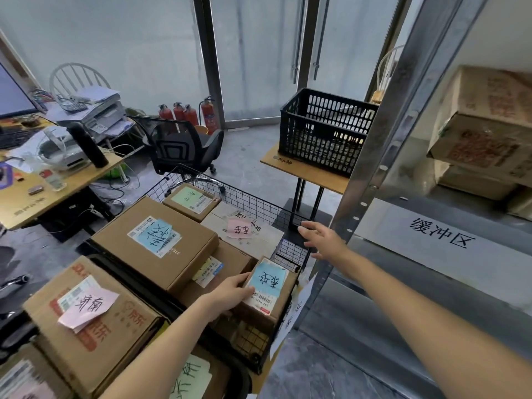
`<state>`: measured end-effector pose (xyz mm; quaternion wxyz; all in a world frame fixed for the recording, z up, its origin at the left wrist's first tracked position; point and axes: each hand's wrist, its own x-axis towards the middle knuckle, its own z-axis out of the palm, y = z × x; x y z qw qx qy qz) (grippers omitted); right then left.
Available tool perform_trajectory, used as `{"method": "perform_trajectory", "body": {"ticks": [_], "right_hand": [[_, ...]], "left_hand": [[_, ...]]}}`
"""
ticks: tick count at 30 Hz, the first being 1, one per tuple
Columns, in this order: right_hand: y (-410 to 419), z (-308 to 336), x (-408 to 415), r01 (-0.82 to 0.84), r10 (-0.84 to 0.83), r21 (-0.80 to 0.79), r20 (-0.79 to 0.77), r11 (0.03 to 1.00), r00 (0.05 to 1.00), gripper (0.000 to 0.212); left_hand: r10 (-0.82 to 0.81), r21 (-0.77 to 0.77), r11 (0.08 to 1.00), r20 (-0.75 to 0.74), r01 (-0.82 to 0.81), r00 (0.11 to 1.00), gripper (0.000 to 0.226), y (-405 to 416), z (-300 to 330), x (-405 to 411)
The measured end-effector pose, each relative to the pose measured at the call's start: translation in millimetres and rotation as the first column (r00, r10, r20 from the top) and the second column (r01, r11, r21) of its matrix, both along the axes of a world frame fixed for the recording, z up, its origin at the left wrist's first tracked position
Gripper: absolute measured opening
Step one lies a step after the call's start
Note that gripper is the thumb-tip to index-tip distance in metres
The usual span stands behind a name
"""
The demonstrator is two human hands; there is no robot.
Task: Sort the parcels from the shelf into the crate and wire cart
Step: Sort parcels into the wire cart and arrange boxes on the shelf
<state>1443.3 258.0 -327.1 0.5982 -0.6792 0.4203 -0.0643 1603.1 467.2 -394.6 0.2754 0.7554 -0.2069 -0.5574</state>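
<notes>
A small cardboard parcel with a blue note sits at the near right corner of the black wire cart. My left hand grips its left edge. My right hand hovers open beside the shelf's metal post, above the cart's right rim, holding nothing. The cart holds several parcels, among them a large box with a blue note and one with a pink note. A black plastic crate stands on a small side table behind the cart. More boxes rest on the shelf at right.
Near left are boxes with pink and green notes. An office chair, a cluttered desk with a printer and several red fire extinguishers stand beyond. A white sign lies on the shelf board.
</notes>
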Motion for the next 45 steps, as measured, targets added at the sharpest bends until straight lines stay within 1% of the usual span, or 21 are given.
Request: {"method": "perform_trajectory", "body": {"ticks": [3, 6, 11, 16, 19, 23, 31, 36, 40, 45], "right_hand": [[0, 2, 3, -0.004, 0.004, -0.001, 0.007, 1.0, 1.0, 0.052], [-1, -1, 3, -0.017, 0.017, -0.013, 0.001, 1.0, 1.0, 0.053], [-2, -10, 0, -0.015, 0.015, -0.028, -0.016, 1.0, 1.0, 0.05], [-2, -18, -1, -0.004, 0.003, -0.042, -0.015, 0.999, 1.0, 0.05], [-1, -19, 3, -0.001, 0.0, -0.048, -0.011, 0.999, 1.0, 0.05], [2, -20, 7, -0.041, 0.039, -0.067, -0.028, 0.997, 0.999, 0.051], [3, -19, 7, -0.06, 0.056, -0.092, -0.046, 0.994, 0.997, 0.052], [3, -16, 6, -0.066, 0.062, -0.09, -0.052, 0.994, 0.997, 0.052], [4, -12, 9, -0.07, 0.065, -0.095, -0.052, 0.993, 0.997, 0.053], [5, -13, 10, -0.137, 0.127, -0.119, -0.086, 0.983, 0.988, 0.054]], "left_hand": [[0.047, -0.053, 0.998, 0.021, -0.046, 0.999, 0.062, -1, -10, -12], [0.091, -0.062, 0.994, 0.008, -0.09, 0.996, 0.06, -3, -20, -20], [0.084, -0.09, 0.992, -0.008, -0.084, 0.996, 0.06, -3, -27, -19], [0.049, -0.081, 0.996, 0.024, -0.046, 0.999, 0.06, -1, -32, -18], [0.04, -0.067, 0.997, 0.018, -0.038, 0.999, 0.06, -4, -31, -17], [0.017, -0.04, 0.999, 0.03, -0.016, 0.999, 0.064, -8, -29, -13], [0.047, -0.054, 0.997, 0.025, -0.046, 0.999, 0.065, 1, -26, -17], [0.051, -0.025, 0.998, 0.065, -0.049, 0.997, 0.066, 9, -26, -17], [-0.005, 0.007, 1.0, 0.12, 0.004, 0.993, 0.068, 11, -24, -14], [-0.015, 0.021, 1.0, 0.137, 0.012, 0.99, 0.068, 9, -24, -15]]}}
